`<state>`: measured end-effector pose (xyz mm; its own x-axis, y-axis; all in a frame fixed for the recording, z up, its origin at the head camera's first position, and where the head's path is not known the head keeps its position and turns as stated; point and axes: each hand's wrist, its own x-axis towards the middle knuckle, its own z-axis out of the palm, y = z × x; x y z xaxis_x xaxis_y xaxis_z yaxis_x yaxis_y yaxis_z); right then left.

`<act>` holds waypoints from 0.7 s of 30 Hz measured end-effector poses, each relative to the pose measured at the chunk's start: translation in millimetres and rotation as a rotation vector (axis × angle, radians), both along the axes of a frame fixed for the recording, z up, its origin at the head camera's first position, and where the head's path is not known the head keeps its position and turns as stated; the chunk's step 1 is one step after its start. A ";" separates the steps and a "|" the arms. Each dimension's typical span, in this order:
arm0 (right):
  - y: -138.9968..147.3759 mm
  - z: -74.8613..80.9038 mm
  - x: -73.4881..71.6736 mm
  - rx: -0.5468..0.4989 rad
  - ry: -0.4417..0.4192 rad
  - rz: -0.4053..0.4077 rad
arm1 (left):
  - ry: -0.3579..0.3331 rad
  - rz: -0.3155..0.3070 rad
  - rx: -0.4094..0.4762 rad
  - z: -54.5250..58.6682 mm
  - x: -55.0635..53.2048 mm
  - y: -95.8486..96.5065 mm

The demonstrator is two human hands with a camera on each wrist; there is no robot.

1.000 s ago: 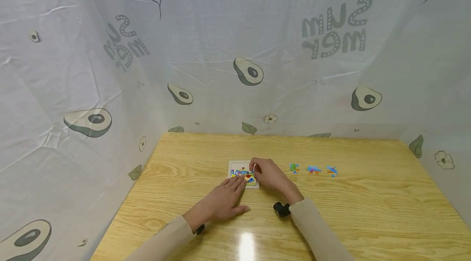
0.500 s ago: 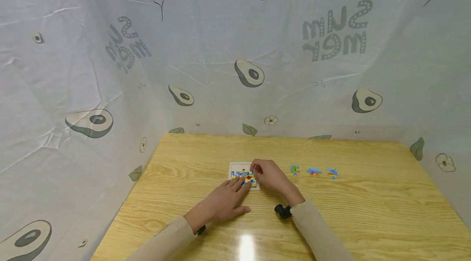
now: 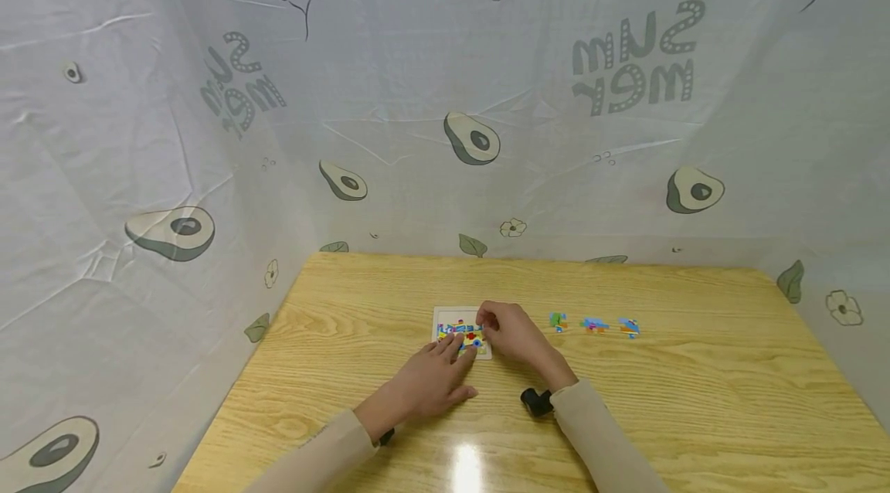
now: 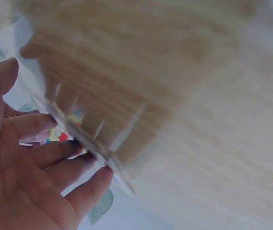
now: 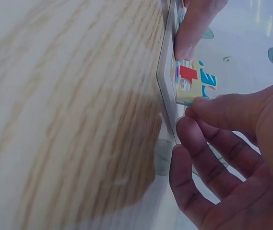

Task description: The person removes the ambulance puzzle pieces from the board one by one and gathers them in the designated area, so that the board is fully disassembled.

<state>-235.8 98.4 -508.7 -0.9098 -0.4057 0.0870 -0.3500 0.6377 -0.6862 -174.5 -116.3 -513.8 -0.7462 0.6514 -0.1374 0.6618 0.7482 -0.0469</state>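
Observation:
A square puzzle board (image 3: pixel 448 314) with a pale rim lies on the table, its lower part filled with colourful jigsaw pieces. My left hand (image 3: pixel 427 382) rests on it with fingers stretched over the pieces; in the left wrist view the fingertips (image 4: pixel 105 175) touch the board's edge. At the board's right side my right hand (image 3: pixel 516 332) curls its fingers. In the right wrist view, its thumb and a finger pinch the edge of a puzzle piece (image 5: pixel 189 79), yellow with a red patch, which stands slightly raised within the board. My right fingers hide part of the board in the head view.
Right of the board lie several loose puzzle pieces in a row, among them a green and blue one (image 3: pixel 558 321), a blue and pink one (image 3: pixel 594 324) and a blue and orange one (image 3: pixel 629 328). A printed curtain (image 3: pixel 389 192) encloses the wooden table (image 3: pixel 695 385).
Both hands stay at the board. The right hand has shifted very slightly right, and the pale edge seen between its fingertips earlier no longer stands up in view.

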 end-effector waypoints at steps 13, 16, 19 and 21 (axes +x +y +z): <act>11.9 28.7 -3.9 -0.101 0.045 -0.084 | 0.055 -0.038 -0.012 8.9 -2.5 5.4; 20.9 38.5 -1.6 -0.131 0.036 -0.106 | 0.049 -0.028 -0.016 9.3 -2.0 5.3; 30.8 46.0 1.3 -0.168 0.018 -0.121 | 0.038 -0.016 -0.015 9.4 -1.0 4.3; 37.5 49.4 3.2 -0.179 0.014 -0.130 | 0.016 -0.006 -0.009 8.9 -0.3 3.3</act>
